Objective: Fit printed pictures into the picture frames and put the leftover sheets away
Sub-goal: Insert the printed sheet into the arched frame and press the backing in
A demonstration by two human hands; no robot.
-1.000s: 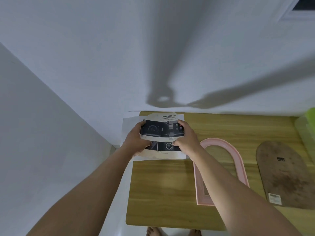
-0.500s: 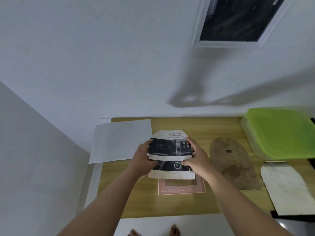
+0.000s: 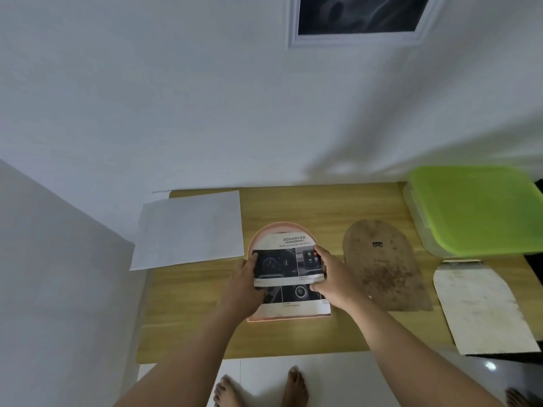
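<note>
An arch-shaped printed picture [image 3: 289, 261], headed "ADVANCED" with dark car-dashboard photos, lies over the pink arched picture frame [image 3: 266, 230] on the wooden table [image 3: 293, 339]. Only the frame's top curve and bottom edge show around the print. My left hand [image 3: 245, 284] holds the print's left edge, thumb on top. My right hand [image 3: 333, 276] holds its right edge, fingers curled over the paper. A white sheet [image 3: 189, 229] lies at the table's back left, overhanging the edge.
A brown arched backing board [image 3: 385, 264] lies right of the frame. A whitish arched sheet [image 3: 482, 308] lies at the far right. A clear box with a green lid [image 3: 476, 210] stands at the back right. White walls close the back and left. Bare feet [image 3: 261, 389] stand below the table.
Both hands carried the print from over the white sheet at the back left down onto the pink frame. The view swung right, bringing the green-lidded box and whitish sheet into sight.
</note>
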